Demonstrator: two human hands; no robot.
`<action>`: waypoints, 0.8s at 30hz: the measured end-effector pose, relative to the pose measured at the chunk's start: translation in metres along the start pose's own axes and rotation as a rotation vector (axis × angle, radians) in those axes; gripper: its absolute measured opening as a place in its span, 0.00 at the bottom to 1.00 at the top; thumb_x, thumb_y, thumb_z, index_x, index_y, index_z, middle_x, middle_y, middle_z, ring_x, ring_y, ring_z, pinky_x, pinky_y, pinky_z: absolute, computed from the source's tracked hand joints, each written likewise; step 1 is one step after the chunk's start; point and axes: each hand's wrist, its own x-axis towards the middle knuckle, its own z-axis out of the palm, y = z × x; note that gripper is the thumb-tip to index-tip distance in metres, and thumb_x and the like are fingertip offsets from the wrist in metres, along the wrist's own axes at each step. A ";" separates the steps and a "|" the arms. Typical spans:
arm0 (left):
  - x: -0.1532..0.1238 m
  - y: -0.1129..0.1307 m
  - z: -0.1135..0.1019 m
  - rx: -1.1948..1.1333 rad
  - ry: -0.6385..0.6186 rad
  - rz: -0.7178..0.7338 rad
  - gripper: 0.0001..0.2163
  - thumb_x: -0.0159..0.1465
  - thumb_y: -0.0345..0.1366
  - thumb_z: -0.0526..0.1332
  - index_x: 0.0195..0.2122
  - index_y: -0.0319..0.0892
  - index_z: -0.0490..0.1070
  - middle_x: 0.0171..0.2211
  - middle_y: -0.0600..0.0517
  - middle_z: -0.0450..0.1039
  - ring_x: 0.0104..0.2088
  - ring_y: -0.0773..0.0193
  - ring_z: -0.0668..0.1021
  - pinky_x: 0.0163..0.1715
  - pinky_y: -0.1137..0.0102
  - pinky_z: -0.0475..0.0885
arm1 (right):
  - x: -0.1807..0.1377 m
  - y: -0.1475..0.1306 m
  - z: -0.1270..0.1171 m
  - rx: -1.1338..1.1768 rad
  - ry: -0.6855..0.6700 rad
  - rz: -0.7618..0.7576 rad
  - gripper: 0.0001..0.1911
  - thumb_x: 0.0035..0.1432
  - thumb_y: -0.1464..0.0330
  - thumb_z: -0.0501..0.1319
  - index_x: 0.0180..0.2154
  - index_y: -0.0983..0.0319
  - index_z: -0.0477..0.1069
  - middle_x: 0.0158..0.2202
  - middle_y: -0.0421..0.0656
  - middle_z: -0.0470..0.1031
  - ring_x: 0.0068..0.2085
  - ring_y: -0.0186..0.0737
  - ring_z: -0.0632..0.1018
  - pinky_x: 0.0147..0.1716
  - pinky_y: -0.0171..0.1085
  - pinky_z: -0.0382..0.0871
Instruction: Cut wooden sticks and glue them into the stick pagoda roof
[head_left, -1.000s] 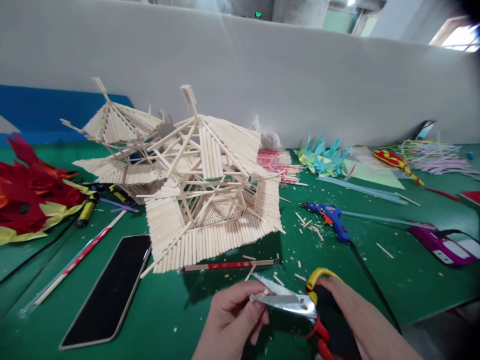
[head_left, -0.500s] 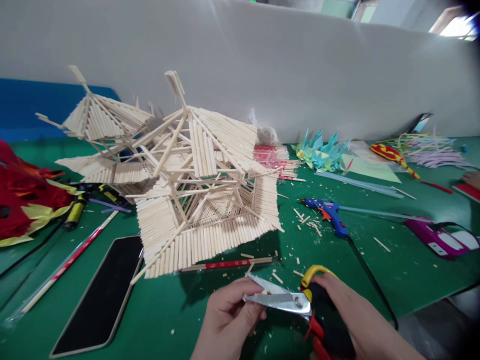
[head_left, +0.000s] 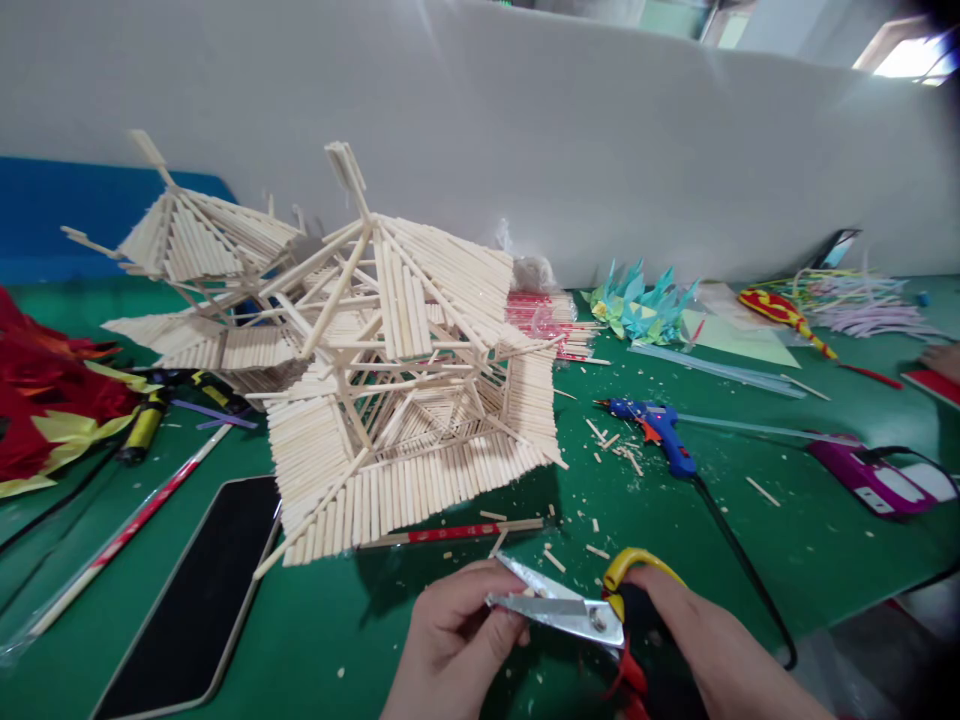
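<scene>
Scissors (head_left: pixel 559 605) with yellow and red handle loops are gripped in my right hand (head_left: pixel 682 620), at the lower right of the head view. Their blades stand apart and point left, reaching my left hand (head_left: pixel 461 640). There, thumb and forefinger pinch a short wooden stick (head_left: pixel 528 594), whose tip shows between the blades; its remainder is hidden by my fingers. Just beyond my hands stands a pavilion-like model (head_left: pixel 420 440) of wooden sticks with a partly covered roof. A packet of sticks with a red band (head_left: pixel 457 532) lies along its front edge.
A blue glue gun (head_left: pixel 660 425) rests to the right, its black cable running toward the front. Stick scraps (head_left: pixel 622 450) are scattered beside it. At left lie a phone (head_left: pixel 195 590) and a red paper piece (head_left: pixel 52 400); a second stick model (head_left: pixel 202 260) stands behind.
The blades are slightly nearer to closing around the stick. The view has shifted a little, so the models and phone sit slightly further left; both hands keep their hold.
</scene>
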 end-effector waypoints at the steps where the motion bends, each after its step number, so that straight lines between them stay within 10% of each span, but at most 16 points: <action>1: 0.001 0.001 0.000 0.010 -0.008 0.009 0.06 0.56 0.32 0.60 0.30 0.49 0.76 0.19 0.56 0.69 0.19 0.71 0.69 0.17 0.79 0.62 | 0.000 0.000 0.001 -0.007 0.002 -0.001 0.15 0.44 0.69 0.59 0.38 0.59 0.66 0.38 0.45 0.75 0.36 0.42 0.76 0.33 0.34 0.68; 24: 0.003 0.021 -0.003 0.186 -0.179 -0.061 0.08 0.57 0.38 0.60 0.24 0.45 0.76 0.20 0.53 0.73 0.21 0.68 0.70 0.22 0.75 0.63 | -0.005 0.006 0.015 0.034 0.007 -0.006 0.16 0.44 0.69 0.59 0.39 0.59 0.65 0.35 0.45 0.76 0.34 0.44 0.76 0.33 0.36 0.67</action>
